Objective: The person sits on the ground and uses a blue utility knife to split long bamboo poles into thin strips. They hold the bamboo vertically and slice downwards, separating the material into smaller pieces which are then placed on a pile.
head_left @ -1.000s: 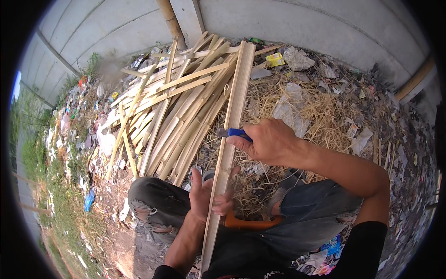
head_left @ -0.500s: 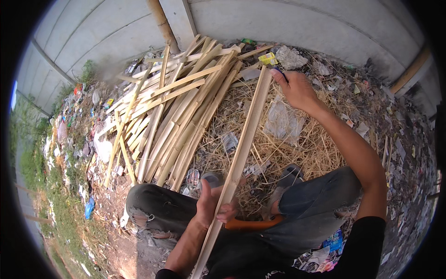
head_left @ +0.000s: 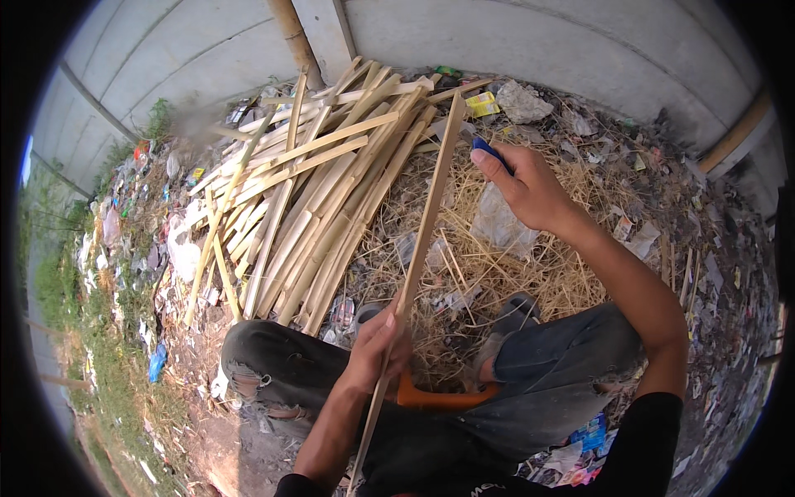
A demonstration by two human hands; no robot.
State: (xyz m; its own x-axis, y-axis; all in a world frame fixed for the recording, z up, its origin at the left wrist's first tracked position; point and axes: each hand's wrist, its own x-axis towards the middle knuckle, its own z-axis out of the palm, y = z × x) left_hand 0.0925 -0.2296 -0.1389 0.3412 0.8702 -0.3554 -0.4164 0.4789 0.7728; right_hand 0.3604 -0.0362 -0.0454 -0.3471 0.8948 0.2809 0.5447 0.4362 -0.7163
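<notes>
Far left, a strip of green grass (head_left: 58, 290) borders a litter-strewn dirt ground (head_left: 141, 248). Next to it lies a fanned heap of pale split bamboo slats (head_left: 306, 207), reaching back toward the grey concrete wall (head_left: 497, 41).

The left hand (head_left: 377, 348) sits low in the middle, above the knee of dark torn jeans (head_left: 273, 369), its fingers (head_left: 389, 319) curled around the long thin pale bamboo strip (head_left: 418, 248). That strip runs from the person's lap up and away, its far tip lying by the upper edge of the heap. Just beside the left hand, an orange curved plastic piece (head_left: 439, 400) shows across the lap; what it belongs to I cannot tell.

Further right, dry yellow straw (head_left: 530, 273) covers the ground. The right hand (head_left: 530, 190) is raised near the strip's far end, fingers pressed around a blue-handled tool (head_left: 489, 151); its blade is hidden, and it seems just clear of the strip.

The risk I see: with the strip held at one point only, its free length could flex or twist under a cut, so the blade might skid toward the left hand or knee, or the thin slat might split off-line.
</notes>
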